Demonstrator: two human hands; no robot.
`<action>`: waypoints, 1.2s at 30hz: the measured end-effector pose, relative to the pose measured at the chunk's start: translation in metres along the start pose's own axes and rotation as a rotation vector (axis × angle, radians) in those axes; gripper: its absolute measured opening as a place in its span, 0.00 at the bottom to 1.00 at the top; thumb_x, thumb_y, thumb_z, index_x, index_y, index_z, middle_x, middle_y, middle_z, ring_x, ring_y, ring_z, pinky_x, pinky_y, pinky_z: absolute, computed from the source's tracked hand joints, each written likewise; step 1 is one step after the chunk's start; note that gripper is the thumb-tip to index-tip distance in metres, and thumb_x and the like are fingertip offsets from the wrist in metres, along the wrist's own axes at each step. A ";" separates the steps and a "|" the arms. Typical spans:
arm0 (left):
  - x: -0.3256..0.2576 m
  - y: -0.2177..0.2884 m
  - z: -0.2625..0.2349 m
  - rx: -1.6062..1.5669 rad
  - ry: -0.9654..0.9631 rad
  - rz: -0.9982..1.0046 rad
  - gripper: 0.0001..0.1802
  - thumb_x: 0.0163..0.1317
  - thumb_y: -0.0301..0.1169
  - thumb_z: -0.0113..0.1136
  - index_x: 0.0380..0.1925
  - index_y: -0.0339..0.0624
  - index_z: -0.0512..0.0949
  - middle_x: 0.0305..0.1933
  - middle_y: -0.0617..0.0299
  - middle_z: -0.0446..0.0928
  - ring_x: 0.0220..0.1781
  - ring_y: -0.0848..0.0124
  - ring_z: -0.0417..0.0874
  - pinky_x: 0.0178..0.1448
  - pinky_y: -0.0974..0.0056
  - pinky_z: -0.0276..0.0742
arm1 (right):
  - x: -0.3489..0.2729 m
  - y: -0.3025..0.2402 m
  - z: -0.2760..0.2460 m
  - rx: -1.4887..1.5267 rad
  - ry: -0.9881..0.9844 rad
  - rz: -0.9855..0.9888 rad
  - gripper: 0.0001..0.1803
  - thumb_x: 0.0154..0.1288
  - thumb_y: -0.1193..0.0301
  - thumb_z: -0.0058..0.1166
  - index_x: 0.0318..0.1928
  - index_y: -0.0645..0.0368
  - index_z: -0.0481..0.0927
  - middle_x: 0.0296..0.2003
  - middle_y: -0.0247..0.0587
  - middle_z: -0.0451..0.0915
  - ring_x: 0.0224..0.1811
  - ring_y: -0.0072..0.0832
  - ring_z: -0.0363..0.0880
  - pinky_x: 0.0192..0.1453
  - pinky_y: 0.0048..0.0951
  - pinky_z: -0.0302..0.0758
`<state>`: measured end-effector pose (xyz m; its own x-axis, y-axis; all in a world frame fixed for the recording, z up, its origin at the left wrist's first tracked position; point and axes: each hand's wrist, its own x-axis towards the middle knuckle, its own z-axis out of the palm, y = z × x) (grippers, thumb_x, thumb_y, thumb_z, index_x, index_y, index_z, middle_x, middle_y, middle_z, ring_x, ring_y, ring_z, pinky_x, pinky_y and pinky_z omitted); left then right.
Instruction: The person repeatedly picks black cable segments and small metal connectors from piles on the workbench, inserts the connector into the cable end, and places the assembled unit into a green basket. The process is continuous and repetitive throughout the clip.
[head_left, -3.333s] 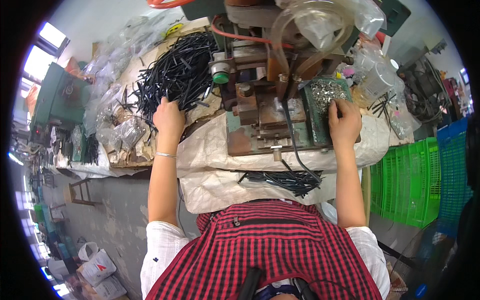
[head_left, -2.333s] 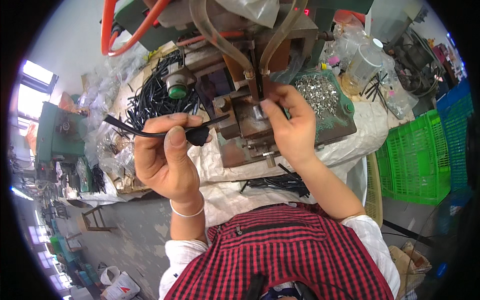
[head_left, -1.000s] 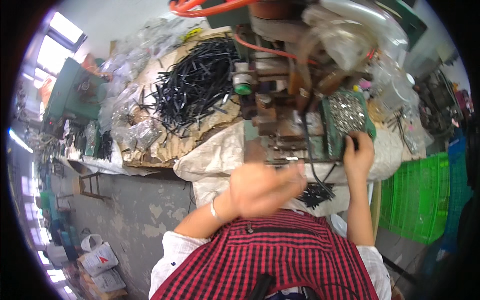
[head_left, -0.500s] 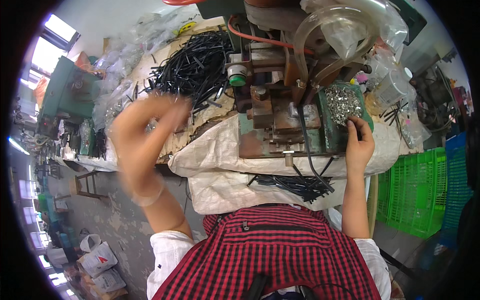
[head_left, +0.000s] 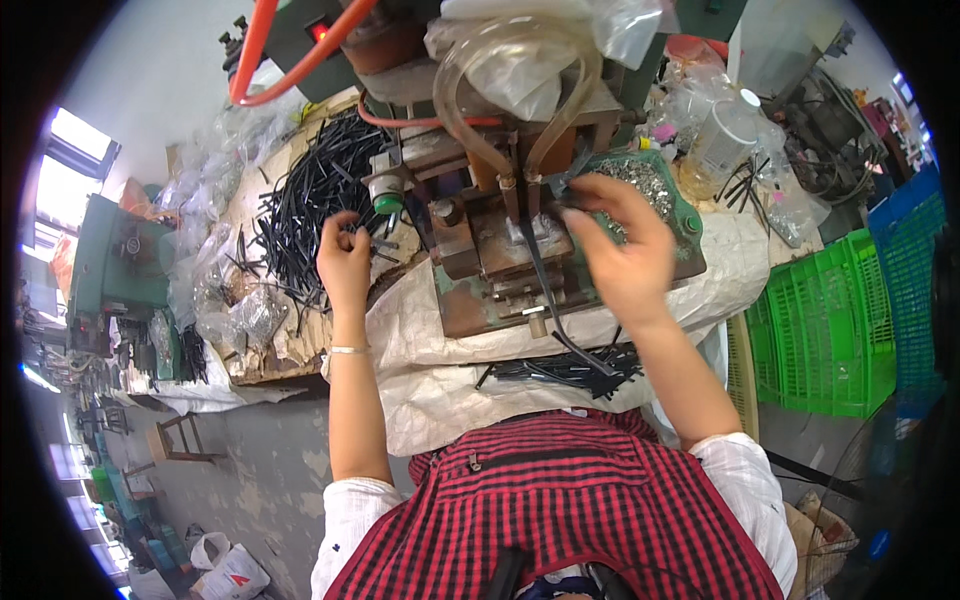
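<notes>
Two hands: both are over the workbench, well apart.
Left hand: fingers curled into the pile of black strips, grasping some at its right edge.
Press machine: rusty, between the hands.
Right hand: fingers pinched on one small piece, too small to tell which, just above the tray of metal parts.
Finished strips: below the right wrist, on the white sack.
</notes>
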<state>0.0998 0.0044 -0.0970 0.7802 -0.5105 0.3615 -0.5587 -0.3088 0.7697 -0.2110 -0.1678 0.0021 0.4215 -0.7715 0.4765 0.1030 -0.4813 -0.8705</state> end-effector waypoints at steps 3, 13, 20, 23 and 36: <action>-0.019 0.018 0.013 -0.482 -0.075 -0.175 0.12 0.75 0.28 0.59 0.54 0.39 0.83 0.42 0.65 0.88 0.32 0.84 0.79 0.31 0.75 0.72 | 0.000 0.011 0.032 0.265 0.072 0.123 0.18 0.65 0.81 0.64 0.55 0.66 0.80 0.43 0.37 0.86 0.46 0.22 0.83 0.55 0.23 0.77; -0.058 0.184 -0.016 -0.480 0.285 0.709 0.07 0.59 0.15 0.67 0.35 0.33 0.80 0.35 0.53 0.83 0.36 0.64 0.83 0.41 0.61 0.82 | -0.003 -0.031 0.037 0.574 0.008 0.296 0.25 0.66 0.84 0.59 0.64 0.67 0.72 0.48 0.43 0.85 0.52 0.23 0.82 0.60 0.24 0.75; -0.078 0.194 0.024 0.007 -0.017 1.157 0.13 0.49 0.21 0.71 0.37 0.41 0.86 0.47 0.54 0.87 0.24 0.74 0.79 0.27 0.69 0.74 | 0.008 -0.006 -0.023 0.121 -0.056 0.211 0.28 0.66 0.79 0.61 0.67 0.62 0.74 0.55 0.44 0.84 0.58 0.29 0.81 0.66 0.32 0.74; -0.067 0.190 0.031 -0.008 -0.035 1.142 0.12 0.48 0.23 0.72 0.36 0.41 0.86 0.46 0.54 0.87 0.23 0.75 0.77 0.25 0.69 0.71 | 0.014 0.072 -0.069 -0.083 0.301 0.182 0.23 0.65 0.76 0.63 0.61 0.59 0.80 0.51 0.41 0.86 0.50 0.27 0.82 0.58 0.31 0.77; -0.095 0.188 0.014 -0.069 -0.165 1.029 0.17 0.51 0.23 0.74 0.43 0.43 0.86 0.53 0.54 0.88 0.27 0.70 0.81 0.27 0.67 0.72 | -0.031 0.075 -0.054 -0.939 0.002 -0.022 0.07 0.57 0.71 0.68 0.35 0.59 0.85 0.38 0.45 0.82 0.46 0.48 0.79 0.51 0.46 0.75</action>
<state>-0.0833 -0.0164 0.0063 -0.1140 -0.6056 0.7875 -0.9103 0.3812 0.1613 -0.2654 -0.2027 -0.0715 0.4266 -0.7586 0.4926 -0.6587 -0.6337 -0.4056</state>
